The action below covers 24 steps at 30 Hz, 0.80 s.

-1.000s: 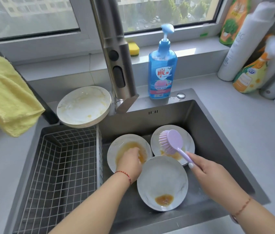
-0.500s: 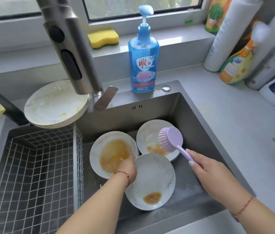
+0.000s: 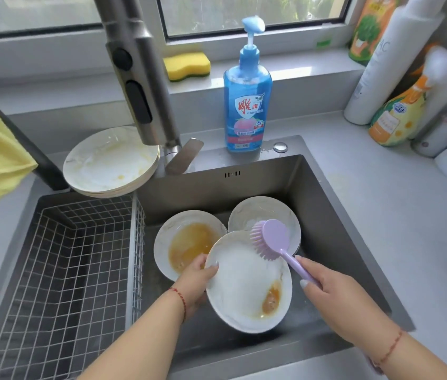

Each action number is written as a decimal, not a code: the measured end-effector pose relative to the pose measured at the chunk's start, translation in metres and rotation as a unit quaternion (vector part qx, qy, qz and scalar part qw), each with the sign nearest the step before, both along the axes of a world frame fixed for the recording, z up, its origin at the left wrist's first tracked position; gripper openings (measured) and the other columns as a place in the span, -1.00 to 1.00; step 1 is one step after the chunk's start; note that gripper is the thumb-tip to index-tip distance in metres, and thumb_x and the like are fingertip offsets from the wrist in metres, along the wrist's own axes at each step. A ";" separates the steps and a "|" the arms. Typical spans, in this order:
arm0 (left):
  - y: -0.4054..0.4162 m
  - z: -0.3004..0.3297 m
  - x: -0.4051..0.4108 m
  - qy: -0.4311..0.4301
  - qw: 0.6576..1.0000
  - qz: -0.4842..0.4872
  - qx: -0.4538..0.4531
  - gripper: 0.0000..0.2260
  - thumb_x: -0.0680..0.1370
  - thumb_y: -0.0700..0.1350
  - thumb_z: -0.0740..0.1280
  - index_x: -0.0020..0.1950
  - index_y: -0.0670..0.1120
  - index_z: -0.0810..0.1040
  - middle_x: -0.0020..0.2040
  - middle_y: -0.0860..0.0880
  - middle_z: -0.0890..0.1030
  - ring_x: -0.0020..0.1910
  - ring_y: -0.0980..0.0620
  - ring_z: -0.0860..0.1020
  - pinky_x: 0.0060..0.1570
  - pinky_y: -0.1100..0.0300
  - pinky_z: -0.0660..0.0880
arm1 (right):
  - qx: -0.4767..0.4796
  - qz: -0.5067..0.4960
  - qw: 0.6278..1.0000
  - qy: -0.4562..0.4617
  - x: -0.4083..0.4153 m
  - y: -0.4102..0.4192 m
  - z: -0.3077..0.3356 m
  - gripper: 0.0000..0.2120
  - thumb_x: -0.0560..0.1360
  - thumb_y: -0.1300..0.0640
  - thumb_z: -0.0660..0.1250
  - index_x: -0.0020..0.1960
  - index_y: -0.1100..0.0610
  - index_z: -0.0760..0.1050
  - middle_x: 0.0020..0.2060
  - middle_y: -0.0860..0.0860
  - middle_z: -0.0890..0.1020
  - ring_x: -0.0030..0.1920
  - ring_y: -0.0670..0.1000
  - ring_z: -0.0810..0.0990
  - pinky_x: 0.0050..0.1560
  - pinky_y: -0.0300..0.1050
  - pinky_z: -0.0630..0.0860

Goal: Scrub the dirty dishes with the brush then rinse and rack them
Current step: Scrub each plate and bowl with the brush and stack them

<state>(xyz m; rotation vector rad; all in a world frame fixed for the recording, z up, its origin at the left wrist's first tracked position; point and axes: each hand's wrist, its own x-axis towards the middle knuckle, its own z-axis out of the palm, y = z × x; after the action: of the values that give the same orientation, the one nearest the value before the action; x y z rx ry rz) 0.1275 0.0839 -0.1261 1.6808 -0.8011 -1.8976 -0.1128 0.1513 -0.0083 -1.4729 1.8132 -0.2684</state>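
My left hand (image 3: 196, 281) grips the edge of a dirty plate (image 3: 247, 281) and tips it up over the sink (image 3: 334, 229). My right hand (image 3: 334, 294) is closed around the purple brush (image 3: 274, 239). Its bristles sit at the plate's top rim

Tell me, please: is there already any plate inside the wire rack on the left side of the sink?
No, the wire rack holds no plate; the dirty plates lie in the sink basin or are stacked behind the rack.
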 end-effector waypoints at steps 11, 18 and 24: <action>0.033 0.035 0.012 0.207 0.967 0.149 -0.011 -0.72 0.64 -0.06 0.25 0.36 0.11 0.46 0.24 -0.10 0.63 0.21 -0.20 0.60 0.12 -0.25 0.55 | 0.016 0.098 0.994 0.054 0.017 0.006 0.004 -0.50 0.64 0.08 0.02 0.43 -0.42 0.06 -0.42 -0.09 0.38 -0.46 -0.07 0.26 -0.50 -0.28 0.21; 0.043 0.046 0.002 0.183 0.962 0.188 -0.068 -0.76 0.64 -0.03 0.23 0.31 0.10 0.48 0.19 -0.12 0.65 0.16 -0.20 0.62 0.11 -0.21 0.57 | 0.076 0.185 0.980 0.005 0.053 0.018 0.021 -0.54 0.61 0.10 0.08 0.36 -0.41 0.25 -0.08 -0.16 0.59 -0.25 -0.10 0.49 -0.30 -0.36 0.35; 0.052 0.054 -0.005 0.216 0.957 0.180 -0.077 -0.68 0.57 0.03 0.26 0.33 0.08 0.47 0.21 -0.11 0.65 0.19 -0.21 0.61 0.16 -0.26 0.52 | -0.007 0.159 0.985 0.069 0.068 -0.026 0.016 -0.50 0.61 0.14 0.04 0.50 -0.21 0.14 -0.24 -0.04 0.49 -0.30 -0.01 0.42 -0.36 -0.21 0.38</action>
<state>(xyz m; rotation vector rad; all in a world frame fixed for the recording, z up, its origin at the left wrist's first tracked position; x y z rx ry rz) 0.1225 0.1363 -0.0723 1.1594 -0.4209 -1.7930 -0.0450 0.1255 0.0079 -1.8007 1.6497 -0.0199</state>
